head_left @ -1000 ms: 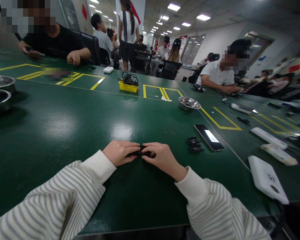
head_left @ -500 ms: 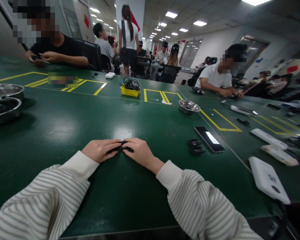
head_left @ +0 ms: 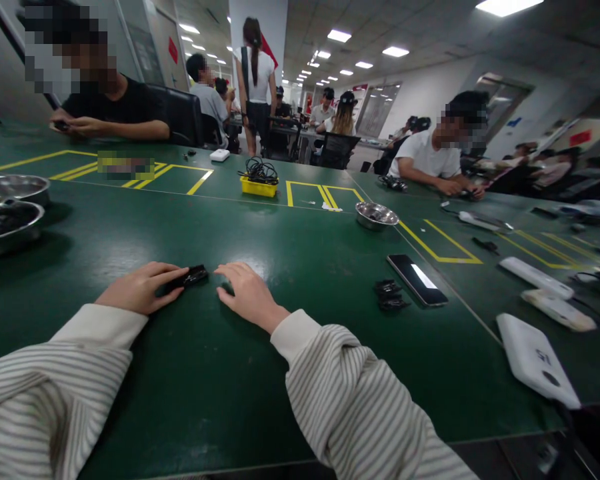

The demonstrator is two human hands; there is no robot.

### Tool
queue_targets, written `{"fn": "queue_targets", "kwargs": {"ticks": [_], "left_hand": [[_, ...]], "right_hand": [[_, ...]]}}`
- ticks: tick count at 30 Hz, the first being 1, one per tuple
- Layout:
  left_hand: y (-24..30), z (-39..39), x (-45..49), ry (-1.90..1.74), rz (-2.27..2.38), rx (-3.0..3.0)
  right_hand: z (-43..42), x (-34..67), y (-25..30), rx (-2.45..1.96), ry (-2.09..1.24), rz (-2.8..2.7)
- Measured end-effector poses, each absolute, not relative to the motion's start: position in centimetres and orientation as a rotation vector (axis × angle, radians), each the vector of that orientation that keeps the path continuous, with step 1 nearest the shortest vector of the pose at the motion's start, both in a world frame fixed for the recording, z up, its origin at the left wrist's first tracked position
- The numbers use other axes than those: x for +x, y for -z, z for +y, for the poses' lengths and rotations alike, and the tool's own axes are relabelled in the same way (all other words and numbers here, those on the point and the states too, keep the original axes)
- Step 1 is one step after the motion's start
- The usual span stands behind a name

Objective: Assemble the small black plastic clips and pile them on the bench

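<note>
My left hand (head_left: 143,287) is closed on a small black piece (head_left: 196,275), held between thumb and fingers just over the green table (head_left: 240,373); its exact kind is too small to make out. A little to the right, my right hand (head_left: 245,290) is open, with fingers apart and nothing in them. A narrow gap separates its fingertips from the black piece. Farther right lies a small cluster of similar black pieces (head_left: 391,294), beside a phone (head_left: 417,280) with a partly lit screen.
Steel bowls (head_left: 13,230) with dark items stand at the left edge; another steel bowl (head_left: 377,215) sits beyond the phone. A yellow bin (head_left: 259,187) holds black cables. White devices (head_left: 535,357) lie at right. Co-workers sit across the table.
My hands were together on the black piece. Now they are apart: the left has moved left with the piece, and the right has let go and opened.
</note>
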State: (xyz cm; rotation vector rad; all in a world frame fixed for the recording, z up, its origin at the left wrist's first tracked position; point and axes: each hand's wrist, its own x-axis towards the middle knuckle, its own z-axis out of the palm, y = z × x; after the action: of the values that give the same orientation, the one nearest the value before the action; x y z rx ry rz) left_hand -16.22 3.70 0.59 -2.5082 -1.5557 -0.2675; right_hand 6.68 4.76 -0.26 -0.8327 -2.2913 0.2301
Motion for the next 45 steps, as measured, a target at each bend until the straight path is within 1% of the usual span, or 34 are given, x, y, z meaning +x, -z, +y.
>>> {"fn": "queue_targets", "kwargs": {"ticks": [3,7,11,13,16,18,23,25,31,35,38,42,45], "left_hand": [[-0.6,4.1,-17.2,0.222,-1.661,-2.392],[-0.4,4.4,-18.9,0.231,-1.776,-2.201],[0.0,4.6,-20.1,0.239,-1.812,-2.095],[0.2,4.7,-20.1,0.298,-1.806,-2.036],[0.4,4.6,-19.1,0.443,-1.748,-2.074],[0.2,4.5,-17.8,0.517,-1.678,-2.162],[-0.7,3.6,-12.9,0.475,-1.468,-2.418],[-0.7,3.2,-10.6,0.478,-1.349,-2.522],[-0.7,1.4,-2.6,0.581,-1.223,-2.771],[-0.7,0.4,1.0,0.724,-1.324,-2.863],[-0.4,0.6,1.2,0.830,-1.431,-2.906],[-0.1,1.2,0.0,0.983,-1.638,-2.941],[-0.3,1.5,-0.4,1.240,-1.711,-2.945]], "right_hand": [[4.8,10.2,0.2,-0.904,-0.224,-2.293],[5.0,16.4,-0.8,-1.194,-0.089,-2.221],[4.9,23.9,-2.9,-1.782,0.175,-2.038],[4.8,27.7,-3.8,-2.092,0.252,-1.898],[4.5,32.3,-4.2,-2.483,0.137,-1.753],[4.5,34.0,-4.0,-2.536,0.098,-1.729],[4.8,33.5,-3.6,-2.473,0.025,-1.799],[4.8,31.7,-3.6,-2.396,-0.010,-1.861],[3.4,23.9,-3.2,-2.128,-0.075,-2.040],[2.1,19.4,-2.0,-1.910,-0.120,-2.089],[1.5,18.2,-1.5,-1.783,-0.184,-2.092],[1.4,19.2,-1.6,-1.464,-0.470,-2.210],[1.6,20.0,-1.7,-1.346,-0.638,-2.246]]}}
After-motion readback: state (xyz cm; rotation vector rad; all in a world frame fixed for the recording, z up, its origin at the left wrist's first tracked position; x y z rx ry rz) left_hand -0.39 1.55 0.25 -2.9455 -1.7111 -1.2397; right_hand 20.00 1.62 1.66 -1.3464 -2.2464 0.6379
